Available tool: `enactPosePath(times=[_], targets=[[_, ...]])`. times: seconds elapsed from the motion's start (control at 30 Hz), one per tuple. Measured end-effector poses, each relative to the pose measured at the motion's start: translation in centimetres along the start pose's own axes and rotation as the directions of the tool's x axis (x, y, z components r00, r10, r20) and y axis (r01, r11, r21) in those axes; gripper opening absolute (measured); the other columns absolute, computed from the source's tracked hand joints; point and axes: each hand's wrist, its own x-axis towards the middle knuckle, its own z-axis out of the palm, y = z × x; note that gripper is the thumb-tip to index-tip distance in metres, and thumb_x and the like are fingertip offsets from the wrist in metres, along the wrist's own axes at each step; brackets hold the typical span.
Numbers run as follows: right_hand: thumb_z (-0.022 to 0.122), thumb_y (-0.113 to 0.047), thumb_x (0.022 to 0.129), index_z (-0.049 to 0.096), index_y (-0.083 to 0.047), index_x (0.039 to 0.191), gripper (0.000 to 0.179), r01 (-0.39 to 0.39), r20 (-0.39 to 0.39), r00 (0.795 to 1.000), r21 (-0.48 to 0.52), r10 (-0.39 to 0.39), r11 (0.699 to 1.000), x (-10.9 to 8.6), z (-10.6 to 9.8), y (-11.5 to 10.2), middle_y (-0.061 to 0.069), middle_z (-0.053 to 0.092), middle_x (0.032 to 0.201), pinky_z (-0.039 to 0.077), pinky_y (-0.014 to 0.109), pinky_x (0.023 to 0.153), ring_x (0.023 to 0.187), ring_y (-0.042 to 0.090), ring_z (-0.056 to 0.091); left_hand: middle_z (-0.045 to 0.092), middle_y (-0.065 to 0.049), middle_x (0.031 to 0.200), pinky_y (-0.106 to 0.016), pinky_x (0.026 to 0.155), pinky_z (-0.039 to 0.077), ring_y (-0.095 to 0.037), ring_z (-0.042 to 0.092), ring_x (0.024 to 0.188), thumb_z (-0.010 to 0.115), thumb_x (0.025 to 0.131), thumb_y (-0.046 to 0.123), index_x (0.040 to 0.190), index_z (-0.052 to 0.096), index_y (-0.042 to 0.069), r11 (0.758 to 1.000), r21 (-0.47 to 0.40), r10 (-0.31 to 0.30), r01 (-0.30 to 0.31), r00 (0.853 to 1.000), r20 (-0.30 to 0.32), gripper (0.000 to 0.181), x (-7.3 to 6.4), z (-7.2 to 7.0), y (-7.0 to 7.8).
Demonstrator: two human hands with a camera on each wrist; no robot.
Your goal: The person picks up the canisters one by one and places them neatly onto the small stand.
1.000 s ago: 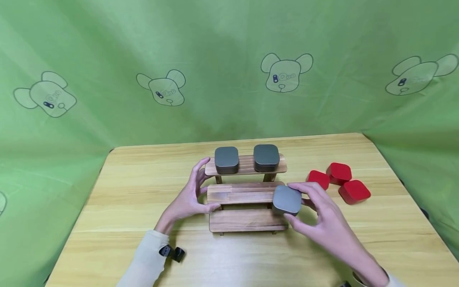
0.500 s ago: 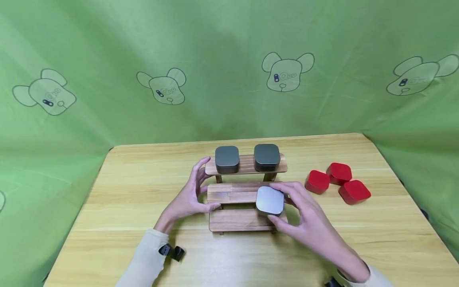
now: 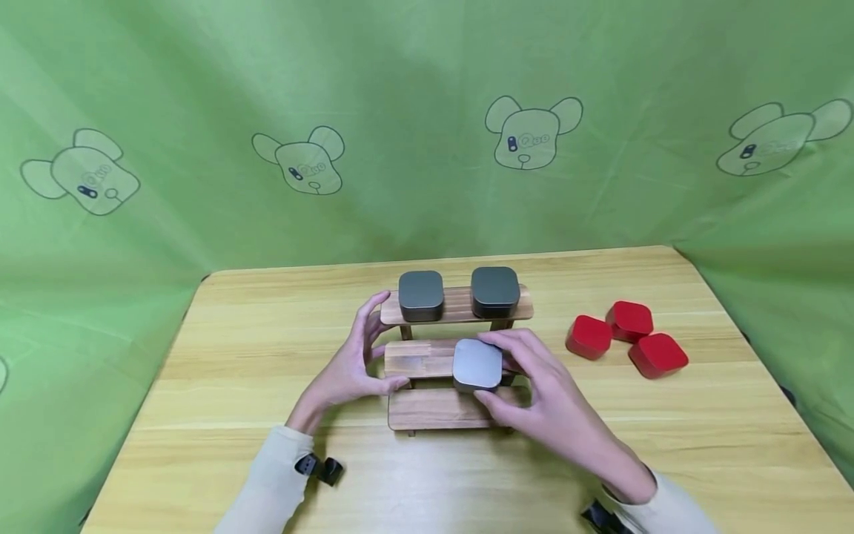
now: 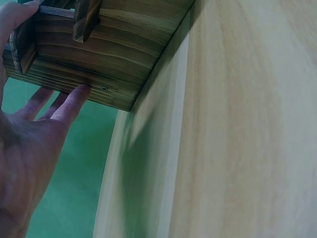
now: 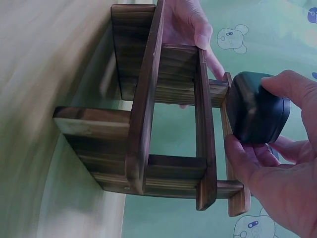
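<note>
A three-tier wooden display rack stands mid-table. My left hand holds it at its left end, thumb at the middle tier's front and fingers reaching up behind to the top tier. In the left wrist view, the left fingers press against the rack's side. My right hand pinches a dark grey square tin with rounded corners, between thumb and fingers. From the head, this tin overlaps the middle tier, right of its centre. Two matching grey tins, one on the left and one on the right, sit on the top tier.
Three red rounded-square boxes, a left one, a back one and a front one, are clustered on the wooden table right of the rack. A green curtain with bear-head drawings hangs behind the table.
My right hand has carried the grey tin leftward, from the rack's right end to nearer the middle of the tier. The left hand stays in place on the rack.
</note>
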Motion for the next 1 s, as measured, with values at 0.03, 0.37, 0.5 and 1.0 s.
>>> enactPosePath(times=[0.03,0.37,0.5,1.0], targets=[[0.094,-0.010,0.083,0.062,-0.010,0.150,0.074,-0.001,0.004,1.000,-0.005,0.001,1.000,0.1,0.1,0.0,-0.001,0.061,0.141,0.051,0.016,0.099,0.117,0.015,0.060,0.015,-0.011,0.179,-0.070,0.121,0.033,-0.039,0.033,0.157,0.096,0.074,0.008,0.173,0.011,0.041,1.000,0.000,0.001,-0.001,1.000,0.001,0.135,0.0,0.0,0.0],[0.093,-0.014,0.088,0.062,-0.013,0.150,0.070,-0.030,0.060,0.998,0.028,0.029,0.999,1.0,1.1,-0.3,-0.002,0.061,0.140,0.054,0.026,0.095,0.117,0.015,0.058,0.011,-0.006,0.181,-0.071,0.121,0.033,-0.039,0.033,0.157,0.096,0.074,0.007,0.173,0.011,0.043,1.000,0.002,0.000,0.000,1.000,-0.002,0.135,0.0,0.1,-0.3],[0.093,-0.015,0.088,0.063,-0.017,0.149,0.068,-0.015,0.065,0.998,0.041,0.013,0.999,1.3,1.5,-0.3,-0.005,0.062,0.139,0.054,0.032,0.096,0.120,0.016,0.056,0.010,-0.006,0.181,-0.070,0.121,0.033,-0.039,0.033,0.157,0.096,0.074,0.007,0.173,0.011,0.045,1.000,0.007,0.003,-0.003,1.000,-0.001,0.136,0.0,0.0,-0.1],[0.092,-0.012,0.089,0.067,-0.019,0.139,0.057,-0.006,0.072,0.997,0.094,-0.001,0.996,2.1,2.5,-0.4,-0.007,0.063,0.141,0.049,0.034,0.109,0.128,0.018,0.060,0.009,-0.004,0.181,-0.071,0.121,0.033,-0.041,0.031,0.158,0.096,0.075,0.008,0.174,0.010,0.039,1.000,0.001,0.002,-0.002,1.000,-0.001,0.135,-0.1,-0.2,-0.1]])
